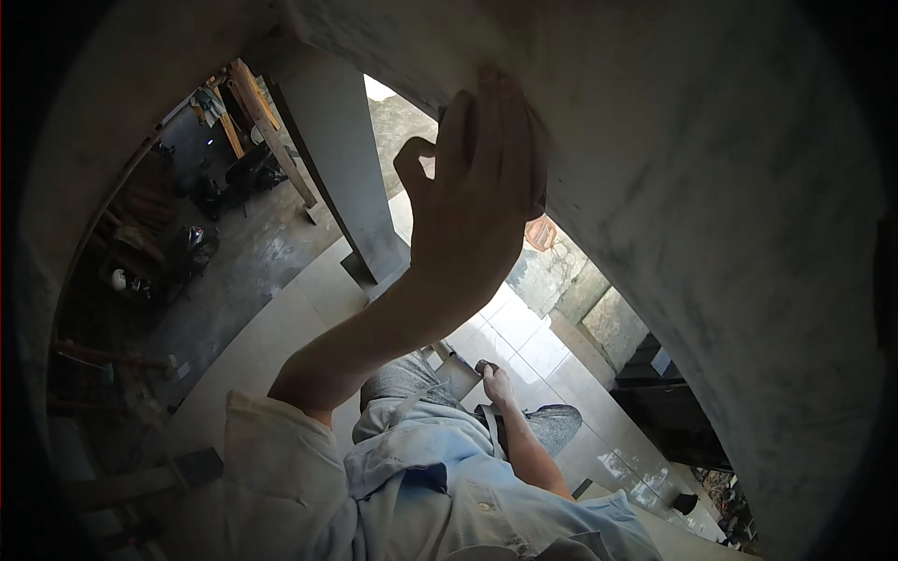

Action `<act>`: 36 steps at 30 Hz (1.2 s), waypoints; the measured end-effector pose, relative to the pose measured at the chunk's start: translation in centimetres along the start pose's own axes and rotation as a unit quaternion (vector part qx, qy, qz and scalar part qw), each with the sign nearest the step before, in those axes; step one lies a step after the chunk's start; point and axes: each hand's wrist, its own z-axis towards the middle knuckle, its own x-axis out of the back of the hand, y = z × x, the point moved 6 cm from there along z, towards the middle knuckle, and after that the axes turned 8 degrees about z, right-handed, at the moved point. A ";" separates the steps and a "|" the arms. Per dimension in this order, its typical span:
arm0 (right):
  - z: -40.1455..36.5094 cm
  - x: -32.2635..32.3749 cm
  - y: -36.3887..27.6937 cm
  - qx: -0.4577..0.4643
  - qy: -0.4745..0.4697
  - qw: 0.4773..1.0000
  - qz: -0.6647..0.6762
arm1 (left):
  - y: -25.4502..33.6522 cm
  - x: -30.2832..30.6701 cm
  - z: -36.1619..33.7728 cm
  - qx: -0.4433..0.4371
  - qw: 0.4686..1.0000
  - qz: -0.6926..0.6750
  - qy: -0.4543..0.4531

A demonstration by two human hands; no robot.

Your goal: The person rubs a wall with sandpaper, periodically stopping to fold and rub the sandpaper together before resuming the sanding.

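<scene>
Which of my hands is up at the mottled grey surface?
Your left hand, the raised one; its fingers reach the mottled grey surface. The right hand is lower, near your legs, around a small dark object.

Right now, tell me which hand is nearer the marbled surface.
The left hand: it is raised up at the marbled surface. The right hand is down by the legs, well away.

we see our left hand [477, 168] raised, fingers against the grey mottled surface [692, 178], dark piece [539, 173] at their edge. our right hand [499, 385] is low, gripping a small dark object [485, 367] over pale floor tiles [517, 323].
</scene>
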 end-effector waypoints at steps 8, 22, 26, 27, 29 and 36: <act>-0.4 0.4 -0.4 -0.055 -0.028 0.998 -0.024 | -3.6 -0.8 3.7 0.044 0.998 0.025 0.028; -0.1 0.1 -0.6 -0.016 -0.027 0.999 0.022 | -3.5 -1.4 1.3 -0.001 0.998 0.061 -0.011; -1.3 0.8 -1.6 -0.044 -0.015 0.999 -0.024 | -6.5 -1.8 4.4 0.069 0.997 0.008 0.030; -1.3 0.6 -1.7 -0.039 -0.025 0.999 -0.015 | -5.9 -1.8 4.2 0.074 0.996 -0.005 0.046; -1.2 0.5 -1.7 -0.025 -0.040 0.999 0.002 | -2.9 -1.6 1.5 0.023 0.996 0.081 -0.032; 0.5 -0.2 1.4 -0.021 -0.027 0.999 -0.003 | -6.9 -2.7 4.1 0.067 0.991 0.115 0.006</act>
